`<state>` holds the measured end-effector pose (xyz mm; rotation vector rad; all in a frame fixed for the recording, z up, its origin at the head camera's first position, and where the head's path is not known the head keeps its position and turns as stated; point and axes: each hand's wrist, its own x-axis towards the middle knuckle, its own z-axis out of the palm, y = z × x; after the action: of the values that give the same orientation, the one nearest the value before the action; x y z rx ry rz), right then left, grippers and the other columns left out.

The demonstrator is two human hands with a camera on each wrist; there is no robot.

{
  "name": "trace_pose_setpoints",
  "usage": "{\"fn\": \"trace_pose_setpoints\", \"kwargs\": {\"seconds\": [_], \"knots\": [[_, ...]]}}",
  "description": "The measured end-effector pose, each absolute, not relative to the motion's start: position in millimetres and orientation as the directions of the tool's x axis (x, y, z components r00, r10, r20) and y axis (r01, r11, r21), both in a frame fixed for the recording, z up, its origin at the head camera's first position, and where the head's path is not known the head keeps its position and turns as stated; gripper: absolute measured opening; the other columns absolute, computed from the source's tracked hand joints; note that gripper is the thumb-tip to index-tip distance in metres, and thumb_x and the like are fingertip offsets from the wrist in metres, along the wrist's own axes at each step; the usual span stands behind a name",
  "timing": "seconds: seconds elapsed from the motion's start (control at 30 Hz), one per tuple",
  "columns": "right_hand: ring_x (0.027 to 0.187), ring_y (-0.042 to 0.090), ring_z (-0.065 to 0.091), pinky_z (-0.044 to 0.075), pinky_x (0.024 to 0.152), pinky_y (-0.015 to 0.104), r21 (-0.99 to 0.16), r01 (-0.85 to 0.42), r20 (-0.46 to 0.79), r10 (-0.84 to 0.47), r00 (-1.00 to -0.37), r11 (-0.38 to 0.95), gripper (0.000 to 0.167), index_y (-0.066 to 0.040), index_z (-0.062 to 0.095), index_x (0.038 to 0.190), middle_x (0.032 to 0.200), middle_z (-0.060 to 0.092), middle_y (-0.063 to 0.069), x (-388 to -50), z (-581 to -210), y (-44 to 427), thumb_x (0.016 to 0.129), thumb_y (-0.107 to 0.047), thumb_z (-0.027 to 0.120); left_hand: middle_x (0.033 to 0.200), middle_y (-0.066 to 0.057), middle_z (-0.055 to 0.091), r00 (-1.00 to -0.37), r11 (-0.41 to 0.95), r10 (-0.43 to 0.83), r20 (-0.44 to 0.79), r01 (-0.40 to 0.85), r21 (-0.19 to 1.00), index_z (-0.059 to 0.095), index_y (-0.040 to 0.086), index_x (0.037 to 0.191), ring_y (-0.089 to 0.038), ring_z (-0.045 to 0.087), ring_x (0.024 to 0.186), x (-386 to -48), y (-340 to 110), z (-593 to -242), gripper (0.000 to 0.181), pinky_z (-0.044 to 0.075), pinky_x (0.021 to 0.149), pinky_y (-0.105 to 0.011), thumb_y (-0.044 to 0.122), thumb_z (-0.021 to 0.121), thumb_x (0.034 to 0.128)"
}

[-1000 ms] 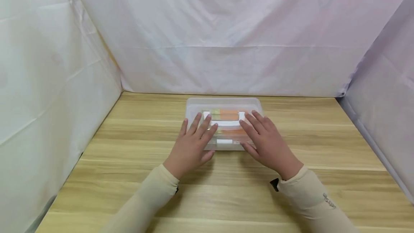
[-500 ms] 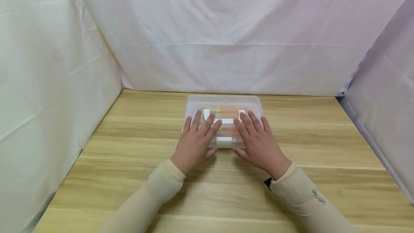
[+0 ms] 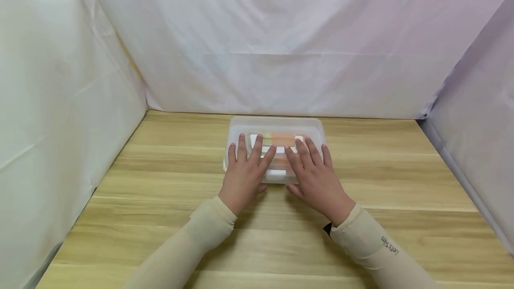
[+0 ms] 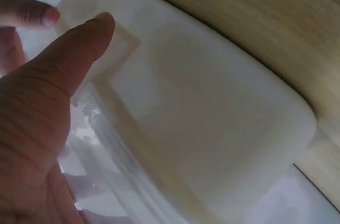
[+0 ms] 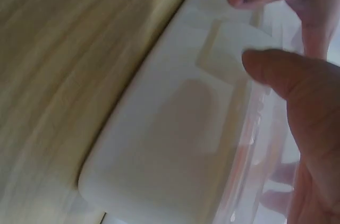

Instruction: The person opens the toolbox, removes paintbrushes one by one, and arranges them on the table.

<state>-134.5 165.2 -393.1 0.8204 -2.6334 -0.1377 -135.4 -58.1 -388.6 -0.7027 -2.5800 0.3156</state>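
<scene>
A translucent plastic storage box (image 3: 277, 123) sits on the tabletop with its lid on. Across the lid lies a white carrying handle (image 3: 279, 150), and a white latch (image 3: 275, 174) is at the near side. Orange and yellowish contents (image 3: 283, 139) show through the lid. My left hand (image 3: 242, 175) rests with spread, straight fingers over the lid's left part. Over the right part my right hand (image 3: 317, 179) lies the same way. In the left wrist view the left thumb (image 4: 85, 49) is by the latch at the box's front wall (image 4: 212, 107); the right thumb (image 5: 276, 70) is near it too.
The wood-grain table (image 3: 160, 217) extends around the box. White cloth hangs behind (image 3: 281, 79) as a back wall, and further sheets stand at the left (image 3: 60, 101) and right (image 3: 478, 101).
Both hands have moved inward and are closer together over the lid, the right one shifting left the most. The box stays in about the same place, and the head view has shifted slightly.
</scene>
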Motion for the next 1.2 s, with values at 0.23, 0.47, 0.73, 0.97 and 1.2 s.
{"fn": "trace_pose_setpoints", "kwargs": {"seconds": [0.23,0.47,0.73,0.97,1.2], "knots": [[0.143,0.045,0.023,0.025,0.107,0.068,0.216,-0.522,0.396,-0.563,-0.726,0.825,0.097,-0.006,0.035,0.15,0.152,0.032,0.026,-133,-390,163,0.077,-0.048,0.081,0.151,-0.023,0.035,-0.786,0.853,0.501,0.362,0.377,-0.361,0.036,0.021,0.15,-0.058,0.033,0.133,-134,-54,-386,0.108,0.034,0.103,-0.065,0.069,0.08,0.0639],[0.14,0.045,0.03,0.029,0.103,0.067,0.23,-0.509,0.465,-0.554,-0.691,0.829,0.096,-0.005,0.039,0.145,0.147,0.038,0.026,-139,-393,162,0.072,-0.048,0.084,0.149,-0.022,0.037,-0.802,0.863,0.478,0.359,0.352,-0.363,0.037,0.021,0.148,-0.057,0.033,0.133,-136,-49,-385,0.098,0.033,0.103,-0.065,0.066,0.076,0.0699],[0.138,0.046,0.03,0.028,0.103,0.067,0.213,-0.492,0.482,-0.528,-0.699,0.844,0.097,-0.004,0.04,0.142,0.144,0.038,0.027,-145,-399,157,0.069,-0.048,0.086,0.147,-0.022,0.038,-0.794,0.875,0.46,0.398,0.328,-0.357,0.038,0.02,0.145,-0.058,0.032,0.133,-141,-46,-390,0.098,0.033,0.102,-0.065,0.073,0.072,0.0698],[0.138,0.048,0.029,0.026,0.104,0.067,0.22,-0.464,0.478,-0.509,-0.716,0.858,0.102,-0.003,0.037,0.143,0.143,0.037,0.028,-145,-402,154,0.068,-0.049,0.087,0.145,-0.022,0.039,-0.768,0.883,0.457,0.448,0.332,-0.331,0.039,0.019,0.141,-0.057,0.032,0.132,-144,-45,-397,0.098,0.032,0.101,-0.066,0.072,0.075,0.0675],[0.137,0.049,0.028,0.026,0.103,0.067,0.234,-0.452,0.468,-0.507,-0.724,0.861,0.103,-0.002,0.033,0.143,0.142,0.035,0.029,-146,-404,153,0.069,-0.049,0.087,0.143,-0.024,0.039,-0.756,0.883,0.464,0.462,0.352,-0.311,0.038,0.018,0.145,-0.057,0.032,0.132,-145,-45,-400,0.1,0.031,0.101,-0.066,0.063,0.081,0.0666]]}}
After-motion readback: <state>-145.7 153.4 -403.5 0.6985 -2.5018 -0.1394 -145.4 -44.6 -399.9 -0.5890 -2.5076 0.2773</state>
